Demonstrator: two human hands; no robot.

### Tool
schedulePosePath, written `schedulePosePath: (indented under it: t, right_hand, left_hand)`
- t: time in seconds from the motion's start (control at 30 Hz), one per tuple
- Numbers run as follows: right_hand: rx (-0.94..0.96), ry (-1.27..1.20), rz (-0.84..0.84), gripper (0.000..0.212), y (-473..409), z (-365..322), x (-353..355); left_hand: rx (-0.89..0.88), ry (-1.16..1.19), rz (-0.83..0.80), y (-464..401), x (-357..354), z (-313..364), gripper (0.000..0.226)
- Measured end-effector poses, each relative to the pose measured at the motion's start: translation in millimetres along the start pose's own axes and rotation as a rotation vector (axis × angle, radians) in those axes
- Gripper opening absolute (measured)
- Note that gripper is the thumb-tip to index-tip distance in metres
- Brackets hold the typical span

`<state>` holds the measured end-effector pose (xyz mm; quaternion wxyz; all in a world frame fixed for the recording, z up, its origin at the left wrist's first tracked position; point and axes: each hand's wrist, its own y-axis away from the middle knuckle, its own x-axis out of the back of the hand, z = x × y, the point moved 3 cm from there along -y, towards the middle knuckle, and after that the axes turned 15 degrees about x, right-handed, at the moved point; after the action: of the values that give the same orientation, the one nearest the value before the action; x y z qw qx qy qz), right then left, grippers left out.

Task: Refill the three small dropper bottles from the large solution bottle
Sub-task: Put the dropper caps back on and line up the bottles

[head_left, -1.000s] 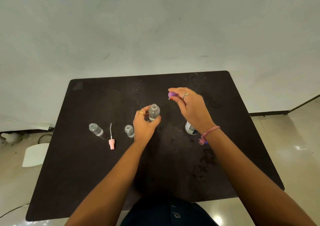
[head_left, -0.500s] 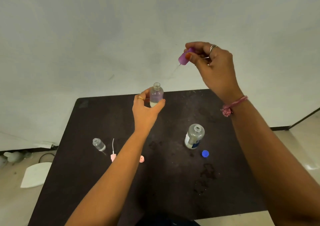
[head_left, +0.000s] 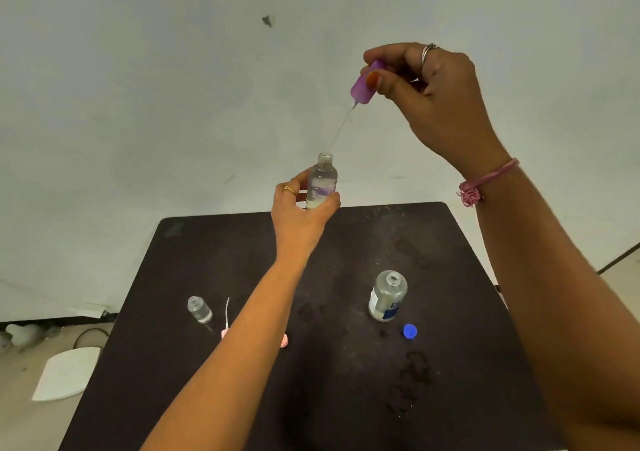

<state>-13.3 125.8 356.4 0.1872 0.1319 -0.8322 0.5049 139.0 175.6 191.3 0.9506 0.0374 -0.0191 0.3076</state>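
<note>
While the left hand [head_left: 302,208] is raised above the far edge of the dark rectangular table [head_left: 450,398], its thumb and fingers curl round the lower half of a small clear plastic dropper bottle [head_left: 322,182], held upright with its open neck at 12 o'clock. The right hand [head_left: 440,100], higher and toward 1 o'clock from that bottle, pinches a purple dropper cap [head_left: 363,85] between thumb and curled fingers; its thin pale tube [head_left: 341,128] slants down toward 7 o'clock, the tip just above the bottle mouth and apart from it. Both forearms enter from the bottom edge and are cut off there. On the table stands the large clear solution bottle with a blue-and-white label [head_left: 386,296], uncapped, with a round blue cap [head_left: 409,331] near it at 5 o'clock. At 9 o'clock, beyond the left forearm, a second small clear bottle [head_left: 200,309] stands open beside a pink dropper cap with a white tube [head_left: 226,315], partly hidden by the forearm. Another pink piece [head_left: 284,341] shows at the forearm's other side; its form is hard to make out. Whether a third small bottle lies behind the arm cannot be told.
</note>
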Motion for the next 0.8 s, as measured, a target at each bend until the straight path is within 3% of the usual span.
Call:
schedulePosePath:
  t: [0.53, 0.8]
  right_hand:
    - [-0.029, 0.06, -0.224, 0.025, -4, 5, -19]
    - [-0.078, 0.096, -0.241, 0.023, -6, 8, -22]
  left_hand:
    - [-0.021, 0.037, 0.004, 11, -5, 24, 0.044]
    - [-0.022, 0.086, 0.005, 17, -4, 30, 0.044]
